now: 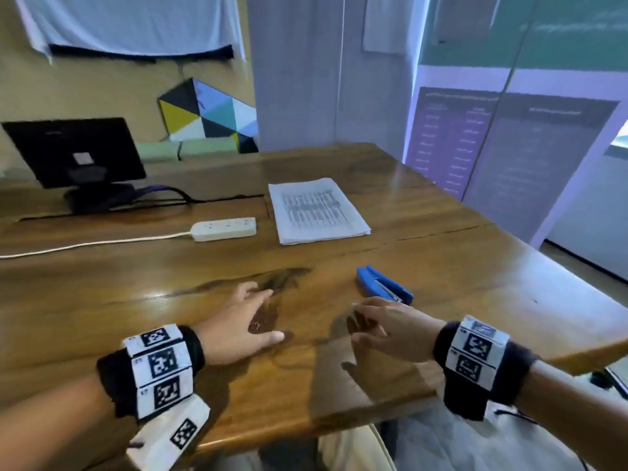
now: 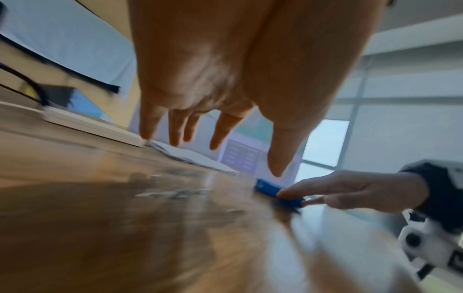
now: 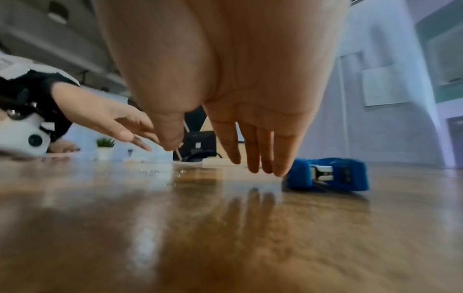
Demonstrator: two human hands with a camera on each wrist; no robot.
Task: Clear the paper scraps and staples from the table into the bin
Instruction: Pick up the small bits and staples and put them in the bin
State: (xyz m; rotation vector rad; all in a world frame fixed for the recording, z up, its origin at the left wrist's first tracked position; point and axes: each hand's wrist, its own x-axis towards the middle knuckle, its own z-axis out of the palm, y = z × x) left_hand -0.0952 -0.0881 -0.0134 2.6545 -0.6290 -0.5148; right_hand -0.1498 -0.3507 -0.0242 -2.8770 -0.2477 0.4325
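A small scatter of shiny staples (image 1: 262, 322) lies on the wooden table (image 1: 136, 300); it also glints in the left wrist view, staples (image 2: 175, 193), and in the right wrist view, staples (image 3: 155, 171). My left hand (image 1: 270, 316) hovers low over them with fingers spread and holds nothing. My right hand (image 1: 356, 322) is just to the right, fingers straight and pointing left, and holds nothing either. From the wrists, the left hand (image 2: 245, 158) and the right hand (image 3: 203, 156) both show straight fingers near the tabletop. No bin shows in any view.
A blue stapler (image 1: 384, 285) lies just beyond my right hand. Further back sit a stack of printed sheets (image 1: 316, 209), a white power strip (image 1: 224, 228) with its cord, and a black monitor (image 1: 74, 154). The table's right edge (image 1: 577, 290) slants away.
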